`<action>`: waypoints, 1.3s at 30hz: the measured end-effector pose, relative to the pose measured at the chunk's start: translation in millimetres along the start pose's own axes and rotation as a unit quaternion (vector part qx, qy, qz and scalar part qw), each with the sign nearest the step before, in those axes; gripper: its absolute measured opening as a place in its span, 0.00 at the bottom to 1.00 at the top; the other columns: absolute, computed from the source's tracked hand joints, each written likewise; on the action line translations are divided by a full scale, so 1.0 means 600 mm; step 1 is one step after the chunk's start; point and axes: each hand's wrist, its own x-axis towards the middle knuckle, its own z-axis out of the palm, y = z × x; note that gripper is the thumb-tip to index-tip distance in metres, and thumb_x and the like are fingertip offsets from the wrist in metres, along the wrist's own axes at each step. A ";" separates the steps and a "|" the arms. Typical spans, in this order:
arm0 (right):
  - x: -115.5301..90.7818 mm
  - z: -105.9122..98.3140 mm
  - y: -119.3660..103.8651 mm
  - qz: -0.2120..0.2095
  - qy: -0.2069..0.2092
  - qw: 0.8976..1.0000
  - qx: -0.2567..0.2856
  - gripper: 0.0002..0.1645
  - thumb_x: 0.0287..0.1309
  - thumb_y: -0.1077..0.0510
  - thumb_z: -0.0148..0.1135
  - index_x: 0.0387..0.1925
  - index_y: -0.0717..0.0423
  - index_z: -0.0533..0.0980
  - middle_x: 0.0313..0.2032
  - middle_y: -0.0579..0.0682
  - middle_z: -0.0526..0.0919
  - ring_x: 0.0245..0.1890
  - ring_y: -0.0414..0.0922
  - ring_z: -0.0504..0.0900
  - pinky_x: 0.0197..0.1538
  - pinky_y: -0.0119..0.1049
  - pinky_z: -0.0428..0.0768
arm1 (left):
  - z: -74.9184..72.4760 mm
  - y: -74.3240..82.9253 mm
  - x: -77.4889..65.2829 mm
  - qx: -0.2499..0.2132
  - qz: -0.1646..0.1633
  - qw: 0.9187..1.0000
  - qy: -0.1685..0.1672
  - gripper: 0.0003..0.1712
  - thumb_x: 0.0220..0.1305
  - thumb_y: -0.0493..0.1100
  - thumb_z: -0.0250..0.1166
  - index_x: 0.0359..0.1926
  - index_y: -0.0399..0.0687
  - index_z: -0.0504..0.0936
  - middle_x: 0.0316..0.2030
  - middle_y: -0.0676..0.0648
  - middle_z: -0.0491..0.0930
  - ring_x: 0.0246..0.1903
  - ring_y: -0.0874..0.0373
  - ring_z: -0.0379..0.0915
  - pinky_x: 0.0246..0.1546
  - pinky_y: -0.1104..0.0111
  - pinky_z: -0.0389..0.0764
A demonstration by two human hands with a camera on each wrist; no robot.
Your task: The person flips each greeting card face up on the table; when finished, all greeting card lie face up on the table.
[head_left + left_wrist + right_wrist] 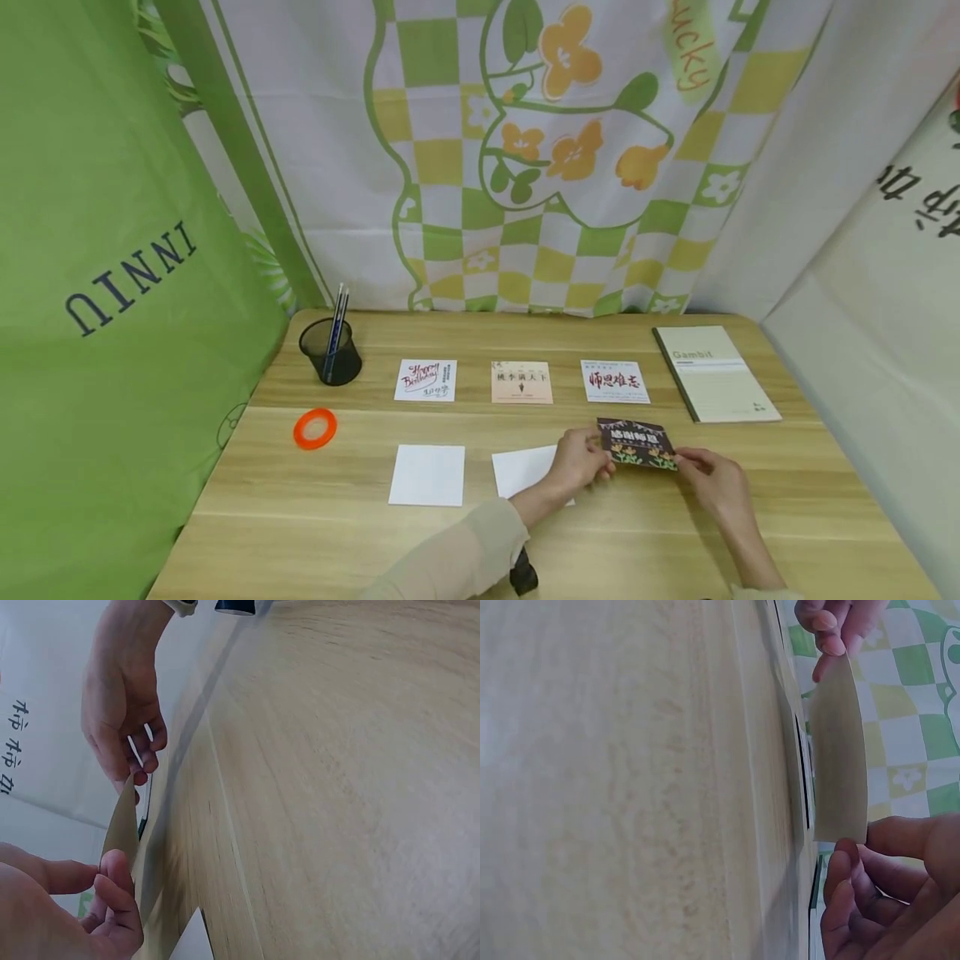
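A dark card point(637, 443) printed with white lettering and orange flowers is held up above the table between both hands. My left hand point(577, 461) pinches its left edge, and my right hand point(718, 486) pinches the right edge. Both wrist views show the card's plain back point(838, 757), slightly bowed, raised off the tabletop. Under my left forearm a white square card point(521, 471) lies partly covered. Another white square point(427, 475) lies flat to its left.
Three printed cards lie in a row behind: a Happy Birthday card point(425, 380), a peach card point(521, 382) and a red-lettered card point(615, 382). A notebook point(716, 375) is at back right. On the left stand a black mesh pen cup point(337, 358) with pencils and an orange tape roll point(298, 428).
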 end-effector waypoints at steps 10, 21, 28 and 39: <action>0.007 0.003 0.005 0.007 -0.025 1.000 -0.016 0.19 0.62 0.59 0.59 0.49 0.69 0.78 0.39 0.63 0.84 0.36 0.53 0.80 0.38 0.40 0.75 | 0.000 0.006 -0.008 -0.027 -0.067 0.997 -0.032 0.28 0.58 0.27 0.59 0.61 0.25 0.68 0.21 0.41 0.82 0.10 0.63 0.68 0.09 0.75 0.67; 0.003 0.003 0.012 -0.033 -0.047 0.997 -0.056 0.18 0.65 0.59 0.55 0.50 0.69 0.77 0.40 0.67 0.83 0.36 0.56 0.81 0.35 0.46 0.77 | -0.004 0.005 -0.011 0.089 -0.037 0.994 -0.056 0.26 0.59 0.31 0.59 0.60 0.28 0.71 0.18 0.43 0.81 0.16 0.50 0.79 0.12 0.66 0.77; -0.010 0.004 0.001 -0.034 -0.023 0.994 -0.100 0.19 0.65 0.56 0.53 0.49 0.66 0.78 0.39 0.66 0.83 0.31 0.54 0.81 0.26 0.42 0.75 | -0.021 0.015 -0.031 0.230 0.047 0.970 -0.071 0.26 0.60 0.37 0.58 0.60 0.34 0.73 0.10 0.52 0.74 0.05 0.64 0.64 0.05 0.75 0.64; -0.026 0.044 -0.068 -0.084 -0.008 0.995 -0.057 0.17 0.63 0.58 0.58 0.46 0.69 0.79 0.38 0.65 0.83 0.36 0.58 0.81 0.39 0.53 0.78 | -0.061 0.025 -0.063 0.423 0.154 0.893 -0.015 0.16 0.62 0.42 0.57 0.48 0.45 0.84 0.39 0.52 0.85 0.29 0.63 0.78 0.25 0.70 0.77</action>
